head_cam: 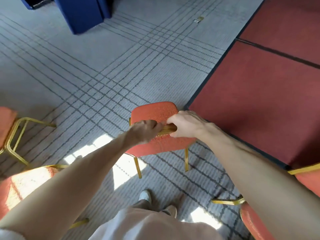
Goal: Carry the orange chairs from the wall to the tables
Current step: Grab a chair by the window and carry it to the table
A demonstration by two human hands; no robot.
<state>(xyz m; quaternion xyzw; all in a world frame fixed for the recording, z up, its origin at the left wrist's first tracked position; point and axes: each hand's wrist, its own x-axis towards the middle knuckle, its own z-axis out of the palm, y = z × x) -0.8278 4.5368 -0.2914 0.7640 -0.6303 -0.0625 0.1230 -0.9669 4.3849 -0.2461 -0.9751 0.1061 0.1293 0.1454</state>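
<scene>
An orange padded chair [154, 110] with a gold metal frame is in front of me at the centre of the head view, its legs over the grey carpet. My left hand [144, 131] and my right hand [186, 124] both grip the gold bar at the top of its backrest, side by side. The chair's seat lies below my hands, and two gold legs show beneath it.
More orange chairs stand at the left edge [7, 125], lower left [26, 184] and lower right [308, 181]. A red-topped platform [259, 92] fills the right side. A blue-draped table [83, 13] is far ahead. My feet are on the carpet below.
</scene>
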